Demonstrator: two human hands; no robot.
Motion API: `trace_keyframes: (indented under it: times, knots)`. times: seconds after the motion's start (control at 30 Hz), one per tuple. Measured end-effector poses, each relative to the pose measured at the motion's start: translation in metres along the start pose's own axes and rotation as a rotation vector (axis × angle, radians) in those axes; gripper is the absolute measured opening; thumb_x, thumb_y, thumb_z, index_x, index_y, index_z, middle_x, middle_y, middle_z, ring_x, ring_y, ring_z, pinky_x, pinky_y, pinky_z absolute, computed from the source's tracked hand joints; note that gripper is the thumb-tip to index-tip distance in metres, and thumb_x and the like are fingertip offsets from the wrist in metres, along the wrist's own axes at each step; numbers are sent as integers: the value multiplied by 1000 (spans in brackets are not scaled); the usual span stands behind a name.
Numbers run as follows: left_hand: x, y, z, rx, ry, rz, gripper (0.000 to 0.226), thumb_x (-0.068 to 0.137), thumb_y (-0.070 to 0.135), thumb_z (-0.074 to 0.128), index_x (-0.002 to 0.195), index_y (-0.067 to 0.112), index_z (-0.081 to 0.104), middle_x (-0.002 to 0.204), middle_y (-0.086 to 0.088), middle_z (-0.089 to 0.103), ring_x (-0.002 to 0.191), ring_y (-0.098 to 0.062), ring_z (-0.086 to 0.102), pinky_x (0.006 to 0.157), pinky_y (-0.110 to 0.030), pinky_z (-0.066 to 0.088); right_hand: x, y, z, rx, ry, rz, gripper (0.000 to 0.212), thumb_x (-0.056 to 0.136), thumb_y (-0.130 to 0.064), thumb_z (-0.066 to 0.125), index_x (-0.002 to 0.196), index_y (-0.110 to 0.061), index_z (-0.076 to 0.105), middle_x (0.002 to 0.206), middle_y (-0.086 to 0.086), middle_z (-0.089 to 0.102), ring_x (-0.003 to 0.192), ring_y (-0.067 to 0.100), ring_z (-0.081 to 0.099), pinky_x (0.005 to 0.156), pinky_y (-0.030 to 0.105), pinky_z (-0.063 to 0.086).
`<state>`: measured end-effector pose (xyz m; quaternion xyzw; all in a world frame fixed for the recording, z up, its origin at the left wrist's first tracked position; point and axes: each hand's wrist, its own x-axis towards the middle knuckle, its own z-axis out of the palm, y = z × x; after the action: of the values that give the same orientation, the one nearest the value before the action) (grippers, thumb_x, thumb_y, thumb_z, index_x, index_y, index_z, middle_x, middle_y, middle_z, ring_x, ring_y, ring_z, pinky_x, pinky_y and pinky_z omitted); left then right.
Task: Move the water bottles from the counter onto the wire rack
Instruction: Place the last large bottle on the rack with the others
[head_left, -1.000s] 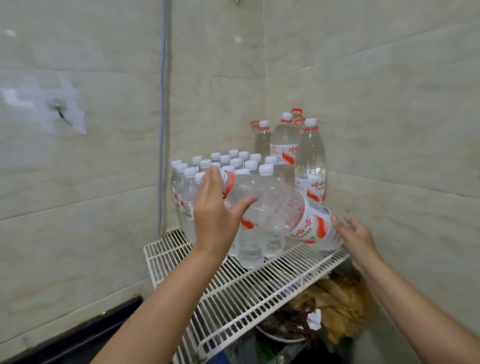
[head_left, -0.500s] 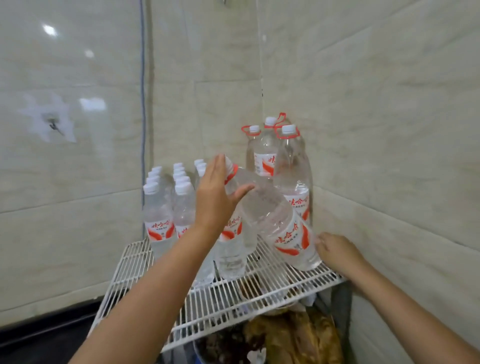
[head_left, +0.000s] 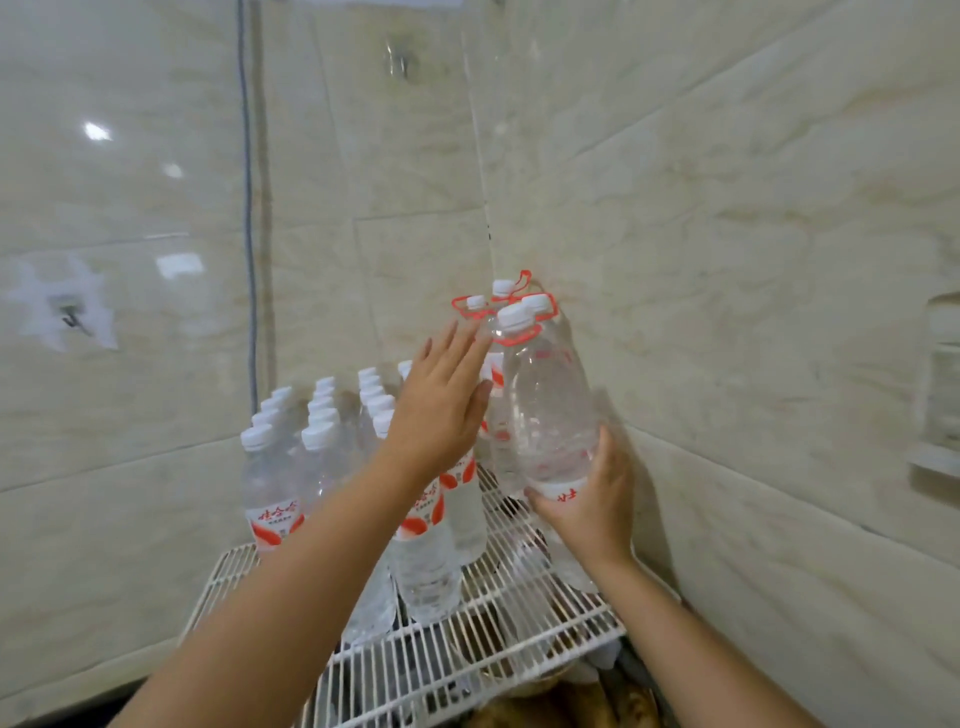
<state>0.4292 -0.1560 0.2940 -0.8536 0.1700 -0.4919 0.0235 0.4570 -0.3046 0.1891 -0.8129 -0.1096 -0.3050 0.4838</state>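
large water bottle (head_left: 550, 410) – upright, slightly tilted, lower body cupped by right hand (head_left: 592, 506), fingers curled round label band; base looks just above wire rack (head_left: 467, 670), contact hidden
left hand (head_left: 441, 402) – fingers straight, flat beside bottle shoulder, holds nothing; likely steadying guard so tall bottle does not tip onto neighbours
other large bottles (head_left: 491, 306) – packed in wall corner, walls brace them
small bottles (head_left: 272, 483) – dense rows on rack left, leaving right front slot for incoming bottle
counter not in view
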Motion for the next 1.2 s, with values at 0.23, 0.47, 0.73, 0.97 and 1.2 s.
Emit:
trace_keyframes:
  times: [0.23,0.47,0.73,0.97,1.2]
  knots:
    - [-75,-34,30,413,-12,-107,58,97,42,6,133,4,31,140,-19,42,143,-20,-15,111,-44,-1,10,12,0,-106,33,106,105,66,-37,79,142,2,18,145,23,29,135,35,27,112,41,19]
    - [-96,-35,45,419,23,-167,67,87,44,31,139,2,24,148,-20,21,141,-23,-24,113,-42,-9,-15,5,18,-119,23,173,101,76,-23,72,145,-4,1,150,21,11,140,35,13,115,43,14]
    - [-106,-39,52,449,96,-108,77,95,55,6,142,-6,6,149,-32,4,141,-30,-20,116,-41,-10,-19,13,19,-86,-17,172,99,82,-18,66,145,-6,-9,151,18,1,139,31,12,114,41,26]
    - [-112,-40,54,451,150,-36,79,88,47,30,143,-1,-1,138,-31,37,142,-30,-17,116,-43,-4,-16,20,11,-109,-101,160,95,84,-17,63,143,0,-10,152,20,-1,142,31,7,116,43,21]
    - [-121,-41,49,437,120,-48,69,95,51,5,145,6,-11,152,-14,-24,142,-26,-19,116,-40,-10,-17,20,4,-164,-119,160,96,84,-24,62,144,-1,-9,153,19,2,142,30,6,116,36,14]
